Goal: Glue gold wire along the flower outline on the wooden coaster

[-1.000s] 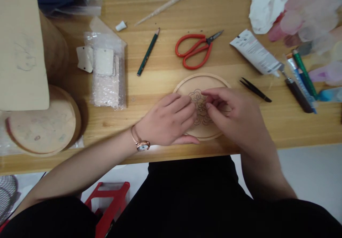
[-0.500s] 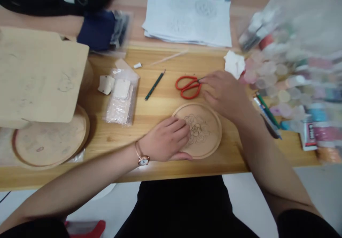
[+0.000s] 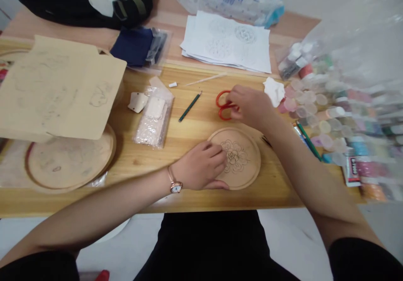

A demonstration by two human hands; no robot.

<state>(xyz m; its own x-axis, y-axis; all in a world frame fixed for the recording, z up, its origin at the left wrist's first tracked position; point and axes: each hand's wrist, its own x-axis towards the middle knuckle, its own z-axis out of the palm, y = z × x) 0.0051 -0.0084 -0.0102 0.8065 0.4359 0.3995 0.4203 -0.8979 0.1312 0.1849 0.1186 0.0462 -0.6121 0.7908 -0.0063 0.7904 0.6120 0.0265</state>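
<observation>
My left hand (image 3: 203,165) rests on the left rim of a round wooden plate (image 3: 252,169), fingers curled over its face and thumb along the lower edge. A flower pattern (image 3: 233,156) is drawn in dark lines at the plate's middle. Beyond the plate, my right hand (image 3: 248,106) has its fingers closed on the red handles of a pair of scissors (image 3: 222,100). The hand hides the blades and part of the handles. To the left lies a dark green pencil (image 3: 190,106).
Left are a cardboard sheet (image 3: 63,92) and a larger round wooden tray (image 3: 108,153). Bubble-wrapped pieces (image 3: 153,119) lie nearer. Printed paper sheets (image 3: 226,41) are at the back. Several small paint pots (image 3: 324,125), pens (image 3: 310,142) and a glue tube (image 3: 351,169) crowd the right.
My right hand has moved onto the scissors' handles and closed there; earlier its fingertips were by the pivot. My left hand stays on the plate. The view has shifted.
</observation>
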